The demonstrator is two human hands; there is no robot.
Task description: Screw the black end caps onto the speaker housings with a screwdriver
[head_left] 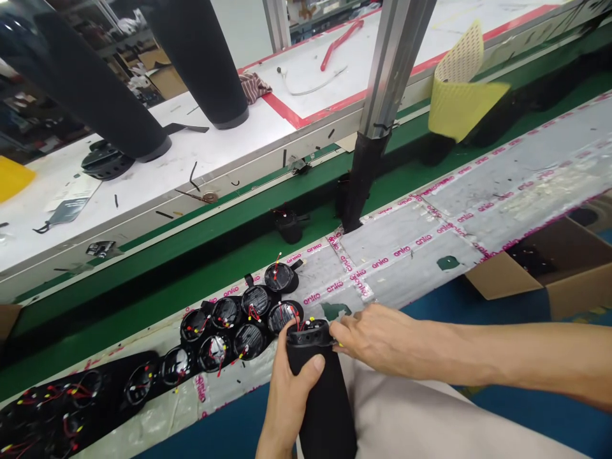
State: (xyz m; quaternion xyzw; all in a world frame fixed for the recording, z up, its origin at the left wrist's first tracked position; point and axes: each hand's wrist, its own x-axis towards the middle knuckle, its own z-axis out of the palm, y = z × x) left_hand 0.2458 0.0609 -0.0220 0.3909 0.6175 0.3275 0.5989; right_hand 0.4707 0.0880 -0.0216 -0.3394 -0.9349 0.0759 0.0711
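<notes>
My left hand is wrapped around the upper part of a black fabric-covered cylinder, with the thumb lying across its front. The cylinder stands tilted near my lap, its open end facing up. Red wires with small connectors show inside the black plastic rim. At the right side of that rim, my right hand has its fingers pinched together. A bit of yellow shows below the fingertips; what they hold is hidden. Just beyond, several similar black cylinders stand upright, with red wires at their tops.
More wired cylinders crowd the left end of the taped ledge. A metal post rises behind it. Two tall black cylinders stand on the white bench. A yellow perforated sheet and an open cardboard box are at right.
</notes>
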